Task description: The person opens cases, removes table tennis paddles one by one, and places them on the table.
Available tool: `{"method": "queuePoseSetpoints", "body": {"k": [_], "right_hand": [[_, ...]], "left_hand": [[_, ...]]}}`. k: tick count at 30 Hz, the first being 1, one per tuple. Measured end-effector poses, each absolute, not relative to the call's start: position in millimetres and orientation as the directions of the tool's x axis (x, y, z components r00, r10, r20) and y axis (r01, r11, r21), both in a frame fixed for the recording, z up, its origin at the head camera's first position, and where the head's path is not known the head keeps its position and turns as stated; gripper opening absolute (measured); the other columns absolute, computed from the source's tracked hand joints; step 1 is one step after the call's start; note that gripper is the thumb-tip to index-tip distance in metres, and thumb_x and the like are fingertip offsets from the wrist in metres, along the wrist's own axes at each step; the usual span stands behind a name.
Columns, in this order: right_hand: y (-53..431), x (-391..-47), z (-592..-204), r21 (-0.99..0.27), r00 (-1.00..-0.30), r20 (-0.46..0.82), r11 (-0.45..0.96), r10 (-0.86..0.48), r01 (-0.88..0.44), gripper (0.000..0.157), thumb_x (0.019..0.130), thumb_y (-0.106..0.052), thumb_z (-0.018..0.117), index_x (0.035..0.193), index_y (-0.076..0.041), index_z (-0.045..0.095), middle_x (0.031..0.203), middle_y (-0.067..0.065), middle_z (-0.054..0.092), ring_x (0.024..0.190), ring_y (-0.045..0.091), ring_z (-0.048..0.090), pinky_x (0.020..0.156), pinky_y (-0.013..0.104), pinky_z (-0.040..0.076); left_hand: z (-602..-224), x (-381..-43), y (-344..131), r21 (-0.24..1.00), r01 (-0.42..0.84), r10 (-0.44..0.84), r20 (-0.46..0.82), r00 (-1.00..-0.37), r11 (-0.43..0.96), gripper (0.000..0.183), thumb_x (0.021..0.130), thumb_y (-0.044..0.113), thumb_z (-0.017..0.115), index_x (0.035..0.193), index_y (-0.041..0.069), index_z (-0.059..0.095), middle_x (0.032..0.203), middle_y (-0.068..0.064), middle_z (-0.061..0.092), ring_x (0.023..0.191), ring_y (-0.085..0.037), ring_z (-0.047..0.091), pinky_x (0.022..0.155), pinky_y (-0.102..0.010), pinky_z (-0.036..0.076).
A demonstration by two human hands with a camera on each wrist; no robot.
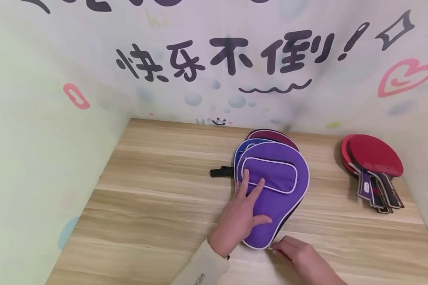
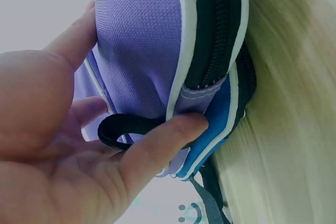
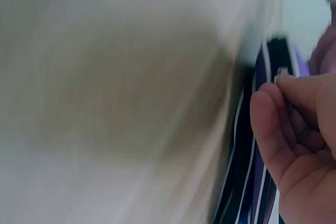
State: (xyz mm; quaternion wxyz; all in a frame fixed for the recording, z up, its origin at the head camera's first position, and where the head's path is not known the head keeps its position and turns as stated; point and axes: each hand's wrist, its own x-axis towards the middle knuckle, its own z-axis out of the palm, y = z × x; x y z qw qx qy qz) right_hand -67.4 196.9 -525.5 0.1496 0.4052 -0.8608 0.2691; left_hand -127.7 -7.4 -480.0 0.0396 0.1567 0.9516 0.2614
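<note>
A purple table tennis paddle case (image 1: 271,206) with white piping and a zipped front pocket lies on top of a blue case (image 1: 238,152) and a maroon case (image 1: 276,136). My left hand (image 1: 237,215) rests on the purple case with its fingers spread, two of them reaching the pocket. At the narrow end of that case, my right hand (image 1: 301,255) pinches the zipper pull (image 3: 281,72) between thumb and forefinger. The dark zipper (image 2: 218,30) along the case's side shows closed teeth in the left wrist view.
Several red paddles (image 1: 376,156) lie in a fanned pile at the right, handles toward me. A black strap (image 1: 222,171) sticks out left of the cases. The wooden table (image 1: 146,209) meets a printed wall covering (image 1: 185,99) at the back.
</note>
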Motion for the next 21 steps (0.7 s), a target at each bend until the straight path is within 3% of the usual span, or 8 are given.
{"method": "queuePoseSetpoints", "body": {"k": [4, 9, 14, 21], "right_hand": [[176.4, -54.7, -532.3, -0.364, -0.663, 0.473, 0.556, -0.581, -0.747, 0.015, 0.077, -0.010, 0.077, 0.088, -0.017, 0.069, 0.083, -0.014, 0.064, 0.074, -0.003, 0.062, 0.069, 0.007, 0.047], [151.5, -41.0, -536.9, -0.374, -0.782, 0.435, 0.701, -0.446, -0.608, 0.028, 0.062, -0.011, 0.085, 0.081, -0.023, 0.068, 0.074, -0.021, 0.061, 0.065, -0.011, 0.055, 0.059, 0.007, 0.043], [135.5, -32.0, -538.8, -0.371, -0.844, 0.416, 0.783, -0.340, -0.498, 0.027, 0.061, -0.015, 0.086, 0.074, -0.026, 0.065, 0.064, -0.025, 0.049, 0.059, -0.017, 0.037, 0.051, 0.005, 0.033], [141.2, -33.1, -530.4, -0.403, -0.872, 0.375, 0.792, -0.316, -0.460, 0.021, 0.066, -0.019, 0.085, 0.074, -0.028, 0.068, 0.063, -0.029, 0.050, 0.057, -0.018, 0.036, 0.050, 0.006, 0.032]], "left_hand": [[-479.8, -128.4, -7.5, 0.536, 0.259, 0.307, 0.000, -0.952, 0.804, 0.095, 0.076, 0.056, 0.068, 0.153, 0.033, 0.017, 0.163, -0.008, -0.005, 0.144, -0.038, 0.027, 0.088, -0.037, 0.055], [-480.3, -129.2, -7.2, 0.566, 0.247, 0.310, -0.016, -0.950, 0.786, 0.094, 0.076, 0.055, 0.068, 0.153, 0.034, 0.017, 0.163, -0.007, -0.006, 0.145, -0.035, 0.026, 0.093, -0.036, 0.053], [-479.7, -128.6, -7.3, 0.586, 0.255, 0.322, -0.010, -0.947, 0.769, 0.094, 0.076, 0.053, 0.069, 0.153, 0.032, 0.018, 0.163, -0.008, -0.005, 0.145, -0.035, 0.026, 0.097, -0.036, 0.051], [-479.9, -128.6, -7.3, 0.603, 0.247, 0.318, -0.012, -0.948, 0.759, 0.095, 0.076, 0.052, 0.070, 0.153, 0.033, 0.018, 0.163, -0.007, -0.006, 0.145, -0.035, 0.025, 0.100, -0.037, 0.049]]}}
